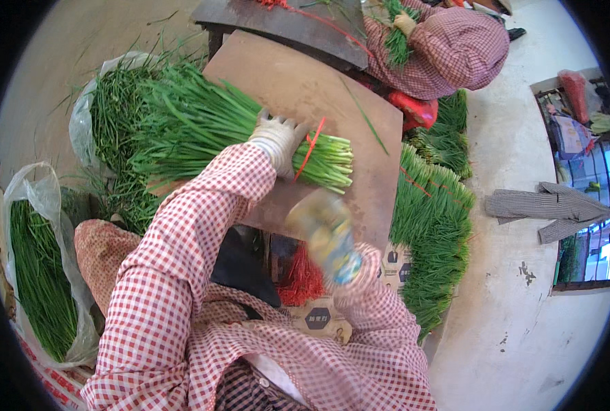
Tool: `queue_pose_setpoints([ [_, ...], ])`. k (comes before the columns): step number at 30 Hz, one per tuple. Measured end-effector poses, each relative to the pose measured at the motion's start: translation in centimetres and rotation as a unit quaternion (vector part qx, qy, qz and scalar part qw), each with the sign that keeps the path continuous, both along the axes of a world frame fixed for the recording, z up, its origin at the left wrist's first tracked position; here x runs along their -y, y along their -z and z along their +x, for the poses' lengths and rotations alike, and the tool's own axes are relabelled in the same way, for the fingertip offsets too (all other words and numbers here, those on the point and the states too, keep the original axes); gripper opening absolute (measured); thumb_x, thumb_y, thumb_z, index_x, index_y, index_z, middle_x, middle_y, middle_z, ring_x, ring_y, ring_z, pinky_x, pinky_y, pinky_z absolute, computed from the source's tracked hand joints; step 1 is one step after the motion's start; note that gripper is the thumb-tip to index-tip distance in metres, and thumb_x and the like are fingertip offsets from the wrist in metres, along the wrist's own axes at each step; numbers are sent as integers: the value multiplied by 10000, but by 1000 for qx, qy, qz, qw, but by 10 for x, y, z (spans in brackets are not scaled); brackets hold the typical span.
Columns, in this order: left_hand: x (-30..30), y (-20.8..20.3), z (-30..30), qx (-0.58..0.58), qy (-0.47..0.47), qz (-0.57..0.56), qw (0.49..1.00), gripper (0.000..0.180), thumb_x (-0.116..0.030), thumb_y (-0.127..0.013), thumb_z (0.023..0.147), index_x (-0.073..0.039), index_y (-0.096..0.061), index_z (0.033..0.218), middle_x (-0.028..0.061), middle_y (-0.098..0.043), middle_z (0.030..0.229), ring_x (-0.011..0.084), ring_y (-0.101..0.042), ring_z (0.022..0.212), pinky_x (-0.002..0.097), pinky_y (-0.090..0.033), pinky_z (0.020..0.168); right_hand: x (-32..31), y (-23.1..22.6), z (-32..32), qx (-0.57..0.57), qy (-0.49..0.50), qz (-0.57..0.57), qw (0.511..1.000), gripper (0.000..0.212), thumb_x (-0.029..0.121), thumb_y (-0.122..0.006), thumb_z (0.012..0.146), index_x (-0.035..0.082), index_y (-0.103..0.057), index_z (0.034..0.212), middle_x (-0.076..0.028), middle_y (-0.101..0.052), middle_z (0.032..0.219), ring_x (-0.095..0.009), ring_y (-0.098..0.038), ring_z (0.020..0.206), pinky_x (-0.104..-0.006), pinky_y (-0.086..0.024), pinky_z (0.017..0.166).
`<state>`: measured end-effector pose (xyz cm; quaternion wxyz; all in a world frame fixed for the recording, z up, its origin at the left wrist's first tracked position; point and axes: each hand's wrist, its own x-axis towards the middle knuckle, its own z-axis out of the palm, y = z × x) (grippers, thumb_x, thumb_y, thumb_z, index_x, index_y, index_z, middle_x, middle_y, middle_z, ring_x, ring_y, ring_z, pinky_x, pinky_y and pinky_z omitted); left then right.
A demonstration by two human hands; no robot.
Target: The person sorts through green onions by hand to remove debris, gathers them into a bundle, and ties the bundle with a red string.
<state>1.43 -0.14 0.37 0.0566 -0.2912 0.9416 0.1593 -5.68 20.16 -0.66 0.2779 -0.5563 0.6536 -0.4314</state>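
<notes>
A thick bundle of long green chives (195,123) lies across the brown board (349,164), its pale cut ends to the right. Round those ends runs a red tie (310,149), with its upper end sticking up. My left hand (277,142), in a pale work glove, grips the bundle from above, just left of the tie. Nearer me, past the board's front edge, my right hand (324,233) is smeared by motion, so its fingers cannot be made out. Under it hangs a bunch of red ties (301,277).
Chives are stacked on the right (431,240). Two clear plastic bags (82,130) (79,301) of greens stand at the left. At the far side, a gloved co-worker (449,51) holds chives beside a dark table (284,31). One loose leaf (365,116) lies on the board.
</notes>
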Motion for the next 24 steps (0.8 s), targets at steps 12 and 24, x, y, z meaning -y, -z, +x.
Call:
queue_pose_setpoints([
  [12,-5,-4,-1,4,-10,-18,1000,1070,-455,-861,528,-119,-387,1427,112,-512,1369,275,-441,1314,548,-227,1129,124,-35,-68,224,153,212,939,273,244,-692,874,49,-610,1047,43,-505,648,-29,-372,438,-184,-279,383],
  [24,6,-8,-4,8,25,55,998,1073,-454,-885,481,-132,-411,1389,152,-495,1372,310,-425,1326,585,-205,1120,15,-6,-23,98,82,61,990,91,127,-629,917,39,-649,926,-18,-590,836,-143,-567,778,-288,-467,710],
])
